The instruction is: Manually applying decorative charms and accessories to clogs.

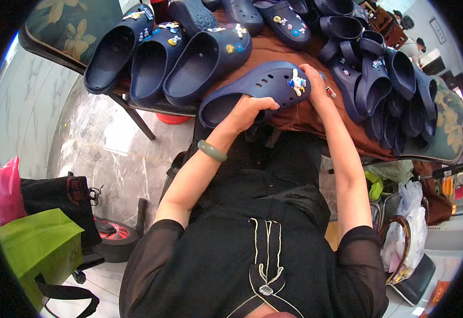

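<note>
A navy clog (276,70) with punched holes is tilted on its side above my lap, at the table's near edge. My left hand (248,111) is closed on its near side, thumb outside by the holes and the other fingers hidden inside or under it. My right hand (316,89) wraps round the toe end; most of its fingertips are out of sight behind the shoe. A white cartoon-like charm (296,82) sits in the upper near the toe. Just right of my right hand lies a small red and white charm (331,92).
A brown cloth (300,115) covers the table's middle. Navy clogs with charms (205,61) line its left side; more plainer ones (374,87) are heaped at right. Flowered padded seats (440,124) flank it. A green bag (41,249) stands lower left, a plastic bag (411,233) lower right.
</note>
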`<act>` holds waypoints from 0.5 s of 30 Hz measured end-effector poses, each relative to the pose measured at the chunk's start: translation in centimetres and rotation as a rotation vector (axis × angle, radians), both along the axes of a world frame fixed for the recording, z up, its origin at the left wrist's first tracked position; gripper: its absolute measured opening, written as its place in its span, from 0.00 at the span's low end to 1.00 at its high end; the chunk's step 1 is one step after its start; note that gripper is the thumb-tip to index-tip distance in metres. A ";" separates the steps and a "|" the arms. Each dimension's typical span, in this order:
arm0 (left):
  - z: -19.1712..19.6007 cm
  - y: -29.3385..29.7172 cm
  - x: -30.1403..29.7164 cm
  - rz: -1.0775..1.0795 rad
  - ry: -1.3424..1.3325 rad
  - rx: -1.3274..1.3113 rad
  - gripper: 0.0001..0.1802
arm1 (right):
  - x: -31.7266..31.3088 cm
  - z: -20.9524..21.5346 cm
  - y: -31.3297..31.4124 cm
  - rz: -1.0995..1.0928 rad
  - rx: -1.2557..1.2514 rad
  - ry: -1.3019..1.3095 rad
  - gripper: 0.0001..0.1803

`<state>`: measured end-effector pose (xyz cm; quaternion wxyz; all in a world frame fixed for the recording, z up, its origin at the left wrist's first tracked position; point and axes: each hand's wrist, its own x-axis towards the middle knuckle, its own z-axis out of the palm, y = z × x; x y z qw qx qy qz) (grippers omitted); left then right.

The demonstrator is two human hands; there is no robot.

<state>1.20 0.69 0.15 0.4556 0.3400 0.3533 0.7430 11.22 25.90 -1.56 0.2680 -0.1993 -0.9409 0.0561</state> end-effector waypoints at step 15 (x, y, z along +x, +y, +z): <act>-0.4 -0.1 -0.4 -0.039 0.009 0.081 0.31 | -0.8 8.6 -13.0 0.297 -0.271 0.145 0.10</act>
